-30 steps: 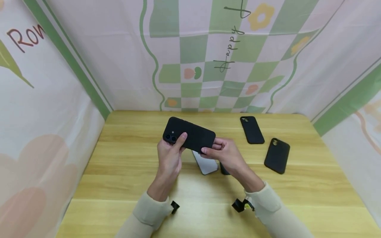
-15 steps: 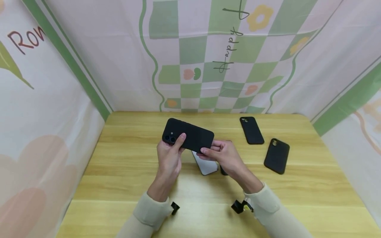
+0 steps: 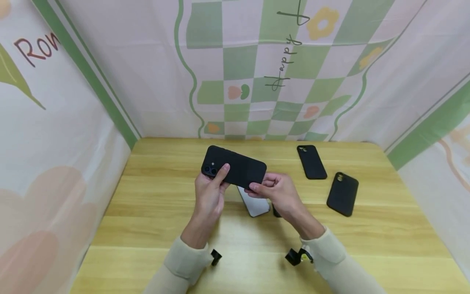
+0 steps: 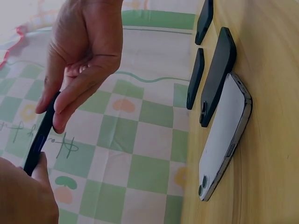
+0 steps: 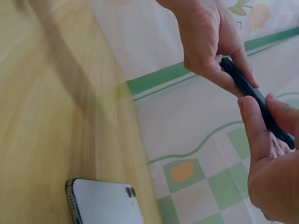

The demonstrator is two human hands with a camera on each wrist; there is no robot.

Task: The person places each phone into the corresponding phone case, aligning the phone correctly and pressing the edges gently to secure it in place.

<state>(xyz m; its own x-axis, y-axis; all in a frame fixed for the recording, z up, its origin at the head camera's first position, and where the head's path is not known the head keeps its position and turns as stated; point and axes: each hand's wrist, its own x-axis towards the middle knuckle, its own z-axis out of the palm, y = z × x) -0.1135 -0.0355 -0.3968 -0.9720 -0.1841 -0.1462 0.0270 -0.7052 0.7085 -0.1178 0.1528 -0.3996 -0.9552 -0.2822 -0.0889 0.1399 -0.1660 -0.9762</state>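
Observation:
Above the table, both hands hold a phone in a black case (image 3: 244,166), its back with two dark lenses facing up. My left hand (image 3: 209,194) grips the lens end from below, its thumb across the back. My right hand (image 3: 284,194) pinches the opposite end near the lower corner, its thumb on the back. In the left wrist view the cased phone (image 4: 41,137) is seen edge-on between the hands. Below them a silver-white phone (image 3: 257,205) lies on the table. Beside it is a flat black item (image 4: 219,74), mostly hidden by my right hand in the head view.
Two black phone cases lie to the right on the wooden table (image 3: 147,228): one farther back (image 3: 311,162), one nearer (image 3: 342,194). Wood colour shows through their lens openings. A patterned cloth (image 3: 158,81) hangs behind the table and along both sides.
Both hands keep the same grip on the cased phone, almost still. The whole head view shifts very slightly; nothing on the table has moved.

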